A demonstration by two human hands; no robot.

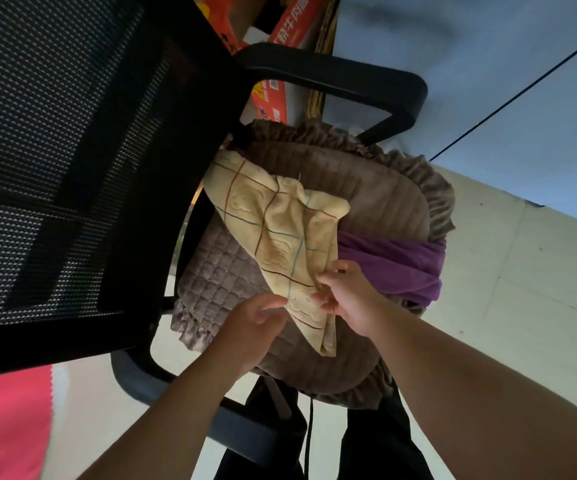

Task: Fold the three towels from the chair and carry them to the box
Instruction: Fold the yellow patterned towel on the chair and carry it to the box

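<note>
A cream towel point(273, 230) with thin coloured grid lines lies crumpled across the brown quilted seat cushion point(377, 195) of a black mesh office chair point(72, 150). A purple towel point(394, 265) lies bunched at the seat's right edge, partly under the cream one. My right hand point(349, 296) pinches the cream towel's near edge. My left hand point(255, 317) is beside it, fingers curled at the same edge, touching the cloth. A third towel is not visible.
The chair's black armrests point(366, 84) frame the seat at top and bottom. Orange printed cartons point(280, 26) stand beyond the chair. A pink cloth point(6, 424) shows at the lower left. A pale floor point(522, 271) spreads to the right. A thin black cable point(522, 91) crosses the upper right.
</note>
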